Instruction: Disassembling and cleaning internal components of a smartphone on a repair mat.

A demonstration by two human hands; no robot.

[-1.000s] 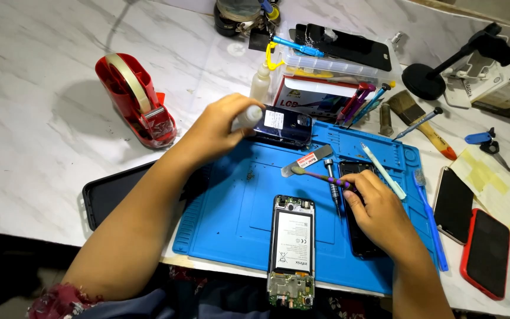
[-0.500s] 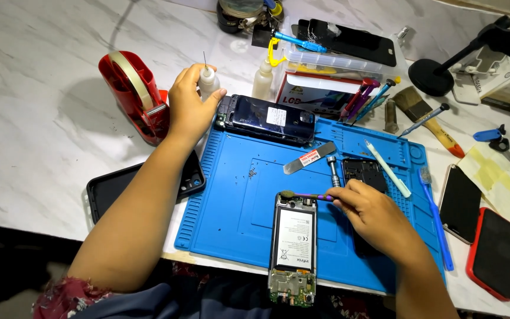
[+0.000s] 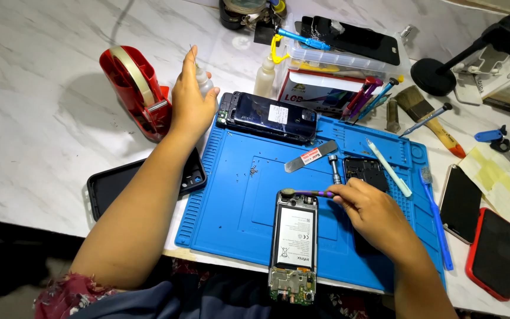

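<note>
My left hand grips small dropper bottle; right hand holds purple-handled brush on opened phone; I advise light strokes, bottle upright.

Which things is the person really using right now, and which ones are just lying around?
In use:
- left hand holding a small squeeze bottle
- right hand holding a purple-handled brush
- opened phone
- blue repair mat

Lying about:
- red tape dispenser
- paintbrush
- black phone case
- red-cased phone
- blue toothbrush
</note>
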